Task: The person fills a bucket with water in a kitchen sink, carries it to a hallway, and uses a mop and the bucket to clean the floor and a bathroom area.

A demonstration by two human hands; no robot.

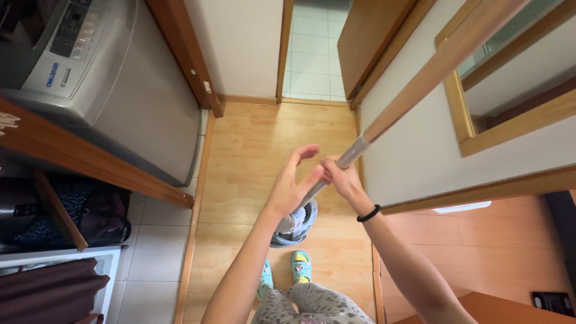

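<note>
I look straight down at a wooden floor [264, 150]. My right hand [340, 177], with a black band on the wrist, grips a long grey mop handle [354, 150] near its top. My left hand [292, 183] is beside it with fingers spread, its palm touching the handle lower down. The handle runs down to a grey mop head [298, 225] resting on the floor just in front of my feet, which wear turquoise sandals [301, 267].
A grey washing machine [102, 72] stands at the left behind a wooden frame [90, 159]. A doorway to a tiled floor [312, 54] lies ahead. A white wall [414, 150] with wooden trim and a window frame is at the right.
</note>
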